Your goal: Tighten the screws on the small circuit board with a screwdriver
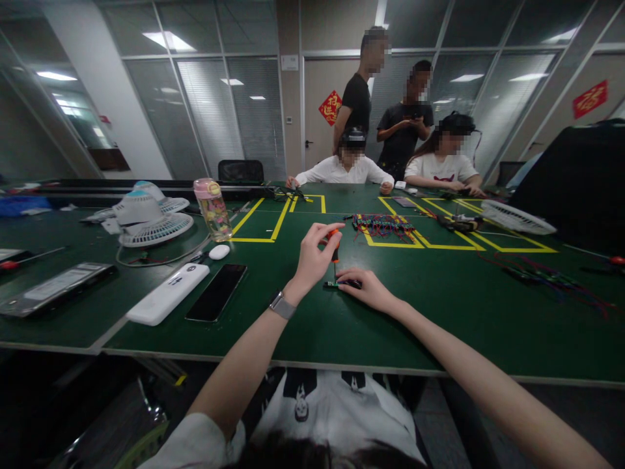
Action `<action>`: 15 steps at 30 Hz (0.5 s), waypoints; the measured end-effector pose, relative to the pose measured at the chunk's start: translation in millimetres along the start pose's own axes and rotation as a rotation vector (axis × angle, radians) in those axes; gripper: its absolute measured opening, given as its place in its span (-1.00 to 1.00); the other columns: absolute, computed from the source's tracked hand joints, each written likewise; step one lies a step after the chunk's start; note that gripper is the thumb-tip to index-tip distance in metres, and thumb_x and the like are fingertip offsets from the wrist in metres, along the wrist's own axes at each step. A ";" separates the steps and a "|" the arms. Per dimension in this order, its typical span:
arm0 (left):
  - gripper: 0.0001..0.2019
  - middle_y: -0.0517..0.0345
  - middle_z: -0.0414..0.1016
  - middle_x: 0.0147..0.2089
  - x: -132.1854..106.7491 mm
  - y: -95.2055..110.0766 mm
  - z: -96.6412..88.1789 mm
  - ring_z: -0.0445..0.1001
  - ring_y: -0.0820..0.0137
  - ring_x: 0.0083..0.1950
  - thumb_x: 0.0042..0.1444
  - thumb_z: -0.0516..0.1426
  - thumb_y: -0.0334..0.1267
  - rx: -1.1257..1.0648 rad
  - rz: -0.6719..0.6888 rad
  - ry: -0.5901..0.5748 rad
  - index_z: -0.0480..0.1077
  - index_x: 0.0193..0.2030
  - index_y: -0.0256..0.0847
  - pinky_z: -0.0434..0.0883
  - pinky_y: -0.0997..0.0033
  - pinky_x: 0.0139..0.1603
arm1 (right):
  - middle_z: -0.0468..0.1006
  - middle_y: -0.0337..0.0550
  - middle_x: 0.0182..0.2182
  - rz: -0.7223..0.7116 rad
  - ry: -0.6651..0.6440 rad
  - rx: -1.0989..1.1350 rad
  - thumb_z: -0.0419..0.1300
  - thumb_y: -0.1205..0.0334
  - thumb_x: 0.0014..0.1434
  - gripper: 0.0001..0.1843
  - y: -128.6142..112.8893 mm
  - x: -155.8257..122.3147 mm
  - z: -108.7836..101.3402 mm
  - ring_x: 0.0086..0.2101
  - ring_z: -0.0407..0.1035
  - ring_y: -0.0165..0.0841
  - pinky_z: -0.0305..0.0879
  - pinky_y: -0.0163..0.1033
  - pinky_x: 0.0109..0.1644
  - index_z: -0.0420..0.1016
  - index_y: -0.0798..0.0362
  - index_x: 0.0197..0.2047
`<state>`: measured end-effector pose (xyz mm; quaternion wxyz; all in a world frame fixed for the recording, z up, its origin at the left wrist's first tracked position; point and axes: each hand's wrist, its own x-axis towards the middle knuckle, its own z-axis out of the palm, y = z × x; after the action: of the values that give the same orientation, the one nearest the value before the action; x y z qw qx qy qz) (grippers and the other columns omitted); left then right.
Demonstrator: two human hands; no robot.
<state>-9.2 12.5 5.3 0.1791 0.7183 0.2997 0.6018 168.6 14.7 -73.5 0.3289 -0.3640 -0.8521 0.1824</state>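
My left hand grips an orange and black screwdriver by its handle, held upright with the shaft pointing down. Its tip meets a small green circuit board lying on the green table. My right hand rests on the table, its fingers closed on the board's right end and a dark part there. The fingers hide much of that end. Beyond my hands lies a row of several circuit boards with red and blue wires.
To the left are a black phone, a white power bank, a drinking bottle, white fans and a metal-cased drive. Wired boards lie at right. Yellow tape marks the table. Several people are across it.
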 end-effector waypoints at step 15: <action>-0.76 0.08 0.41 -0.12 0.4 2.9 -2.0 0.42 0.45 -0.14 0.21 0.06 -0.33 0.021 -0.009 0.010 0.44 -0.01 -0.17 0.43 0.53 -0.22 | 0.58 -0.06 -0.10 0.007 -0.003 -0.011 0.21 0.22 0.17 -0.82 -0.3 0.0 -0.3 -0.07 0.44 -0.22 0.34 -0.09 0.06 0.60 0.01 -0.18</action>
<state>-10.5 10.3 7.9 0.1730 0.7158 0.3103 0.6012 168.7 14.5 -73.1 0.3250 -0.3684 -0.8524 0.1792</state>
